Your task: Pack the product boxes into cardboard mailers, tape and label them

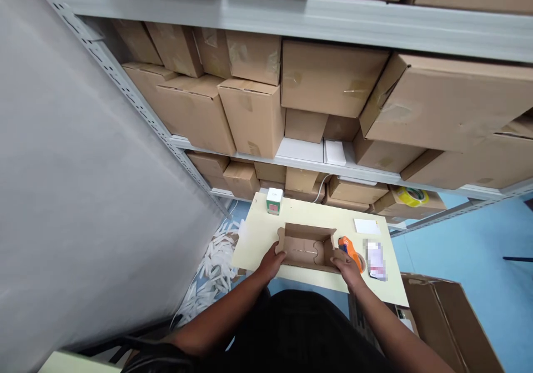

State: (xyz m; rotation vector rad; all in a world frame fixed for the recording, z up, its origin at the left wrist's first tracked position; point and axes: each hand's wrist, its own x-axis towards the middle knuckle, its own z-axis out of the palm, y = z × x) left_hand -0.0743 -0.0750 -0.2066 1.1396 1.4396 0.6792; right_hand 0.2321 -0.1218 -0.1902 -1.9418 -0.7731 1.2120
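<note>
A small open cardboard box [307, 244] sits on a pale yellow table [258, 234], its flaps standing up. My left hand [271, 262] grips the box's near left corner, fingers curled over the edge. The near right corner is held by my right hand [346, 265], fingers wrapped on the flap. An orange tape dispenser [348, 249] lies just right of the box, touching my right hand's side.
A small green and white cube box [274, 201] stands at the table's far edge; a white card [367, 226] and a packet [375, 259] lie at right. Shelves of brown cartons [328, 79] rise behind. An open carton [449, 317] sits lower right, white scraps [212, 273] on the floor left.
</note>
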